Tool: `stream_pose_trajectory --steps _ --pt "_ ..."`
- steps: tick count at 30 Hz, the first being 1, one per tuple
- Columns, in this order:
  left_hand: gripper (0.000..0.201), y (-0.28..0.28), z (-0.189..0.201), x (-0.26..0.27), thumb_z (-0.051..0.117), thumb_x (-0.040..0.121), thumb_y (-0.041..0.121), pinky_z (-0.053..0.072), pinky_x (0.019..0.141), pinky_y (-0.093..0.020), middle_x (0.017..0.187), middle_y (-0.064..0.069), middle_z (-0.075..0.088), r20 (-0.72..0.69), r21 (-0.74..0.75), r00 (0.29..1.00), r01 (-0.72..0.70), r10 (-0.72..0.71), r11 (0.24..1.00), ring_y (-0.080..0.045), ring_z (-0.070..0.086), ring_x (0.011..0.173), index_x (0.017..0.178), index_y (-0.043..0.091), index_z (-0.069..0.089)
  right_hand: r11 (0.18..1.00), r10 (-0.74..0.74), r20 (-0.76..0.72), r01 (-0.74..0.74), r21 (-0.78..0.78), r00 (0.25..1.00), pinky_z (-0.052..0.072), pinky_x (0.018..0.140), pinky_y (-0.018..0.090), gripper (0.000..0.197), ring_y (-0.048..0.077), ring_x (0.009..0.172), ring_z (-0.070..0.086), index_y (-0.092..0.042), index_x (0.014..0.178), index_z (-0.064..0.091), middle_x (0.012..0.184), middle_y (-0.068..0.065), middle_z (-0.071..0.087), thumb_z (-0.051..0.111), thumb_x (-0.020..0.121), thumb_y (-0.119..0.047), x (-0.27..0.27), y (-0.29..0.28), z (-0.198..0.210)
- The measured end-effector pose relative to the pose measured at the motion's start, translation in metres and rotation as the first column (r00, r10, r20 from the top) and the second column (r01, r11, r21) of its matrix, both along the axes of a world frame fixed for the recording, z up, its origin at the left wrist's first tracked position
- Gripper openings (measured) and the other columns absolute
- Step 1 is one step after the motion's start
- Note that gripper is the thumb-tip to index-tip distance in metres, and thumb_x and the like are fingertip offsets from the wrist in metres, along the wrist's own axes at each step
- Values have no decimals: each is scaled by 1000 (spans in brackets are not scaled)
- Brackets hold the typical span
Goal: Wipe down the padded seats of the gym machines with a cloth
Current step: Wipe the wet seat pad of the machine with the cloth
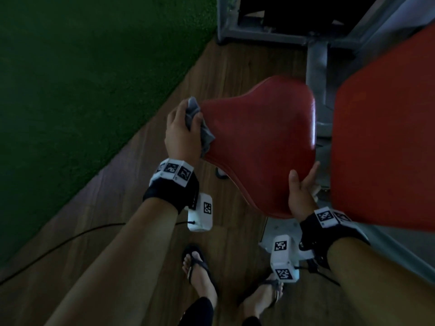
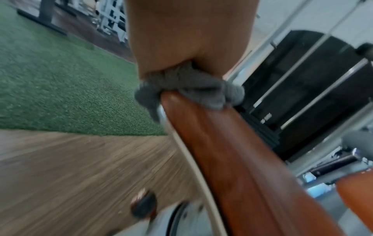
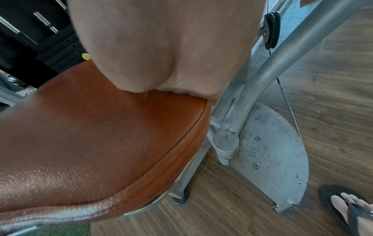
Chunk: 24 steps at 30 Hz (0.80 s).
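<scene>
A red padded seat (image 1: 259,142) fills the middle of the head view, with a larger red back pad (image 1: 386,137) to its right. My left hand (image 1: 182,128) grips a bunched grey cloth (image 1: 204,135) and presses it against the seat's left edge. In the left wrist view the cloth (image 2: 189,86) wraps over the seat's rim (image 2: 232,159) under my hand (image 2: 181,39). My right hand (image 1: 302,184) holds the seat's near right edge, thumb on top and fingers past the side. The right wrist view shows that hand (image 3: 161,55) resting on the seat (image 3: 101,143).
Green turf (image 1: 82,78) lies to the left, beside a wooden floor (image 1: 141,231). The machine's grey metal frame (image 1: 317,67) and base plate (image 3: 272,151) stand behind and under the seat. A black weight stack (image 2: 302,95) rises beyond. My sandalled feet (image 1: 200,271) and a black cable (image 1: 58,245) are below.
</scene>
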<state>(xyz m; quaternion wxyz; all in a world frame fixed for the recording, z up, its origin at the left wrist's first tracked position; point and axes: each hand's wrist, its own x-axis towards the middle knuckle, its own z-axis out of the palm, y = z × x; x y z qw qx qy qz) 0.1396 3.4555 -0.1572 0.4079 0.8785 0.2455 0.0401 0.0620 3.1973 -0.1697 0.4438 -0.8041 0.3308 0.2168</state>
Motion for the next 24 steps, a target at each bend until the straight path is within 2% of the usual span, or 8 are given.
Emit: stream_pose_trajectory --steps 3,7,10,13,17,20,24 --pt "49 -21 -8 -19 50 99 37 31 100 -22 155 1 33 66 8 991 -120 120 993 -15 37 137 147 28 40 1000 21 12 -21 -12 1000 20 114 58 69 41 140 22 -46 149 -15 160 12 3 32 99 -54 0 0 -2" --pt "52 -57 -22 -43 50 99 37 40 107 -38 160 -1 18 146 -37 955 -256 259 966 -19 30 142 148 30 35 999 34 7 -34 -18 999 21 114 56 70 40 139 26 -45 149 -16 160 12 5 32 99 -55 0 -2 -6" --pt "56 -72 -21 -46 52 99 34 36 107 -33 161 -5 12 129 -92 934 -322 332 942 -21 24 145 150 26 33 1000 31 15 -31 -6 999 21 114 55 70 39 139 25 -45 149 -17 160 11 4 33 100 -53 -1 -3 -5" --pt "57 -62 -20 -42 52 99 36 35 109 -38 162 -4 9 109 -76 950 -284 291 956 -21 21 146 151 27 31 999 42 11 -42 -6 999 20 113 53 70 40 138 25 -43 149 -17 160 12 4 32 100 -52 -1 -3 -4" --pt "53 -46 -19 -35 50 100 36 32 106 -30 163 -2 10 104 -89 954 -274 283 958 -18 21 147 150 31 34 998 58 9 -58 0 998 17 113 53 71 40 141 22 -42 150 -17 161 12 1 32 100 -53 -2 -4 -5" --pt "52 -53 -20 -38 49 100 36 38 109 -41 162 -3 13 143 -43 943 -299 302 953 -20 25 145 149 29 35 998 68 9 -68 14 998 15 114 53 72 39 143 20 -41 150 -17 162 12 0 32 100 -52 -2 -7 -4" --pt "56 -65 -27 -47 52 99 34 38 110 -48 164 -7 4 151 -14 956 -252 252 968 -23 17 148 151 27 33 994 102 9 -103 42 995 14 115 55 73 38 146 13 -40 149 -19 162 13 -2 33 100 -53 -3 -9 -1"
